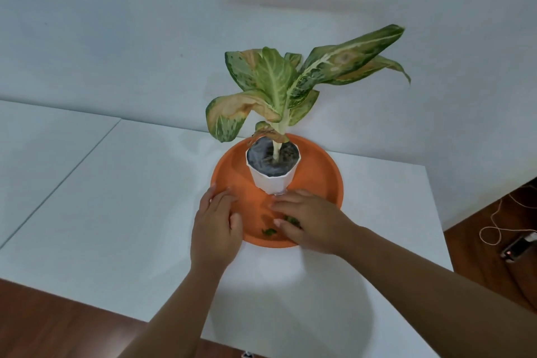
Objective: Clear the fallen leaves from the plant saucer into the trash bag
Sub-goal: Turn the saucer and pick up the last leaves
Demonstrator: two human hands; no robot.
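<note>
Saucer (319,177): pot (273,180), perhaps 2 leaf scraps (268,231).

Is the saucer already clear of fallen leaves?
No. A few small green leaf bits still lie on the orange saucer near its front rim, beside the right hand.

Both arms reach forward, left hand (216,229) and right hand (309,219) spread flat

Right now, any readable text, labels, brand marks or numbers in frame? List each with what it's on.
None readable.
White pot: no label on the side in view.
Orange saucer: plain.
Dark device on the floor: too small and blurred to tell whether it carries any marking.
</note>
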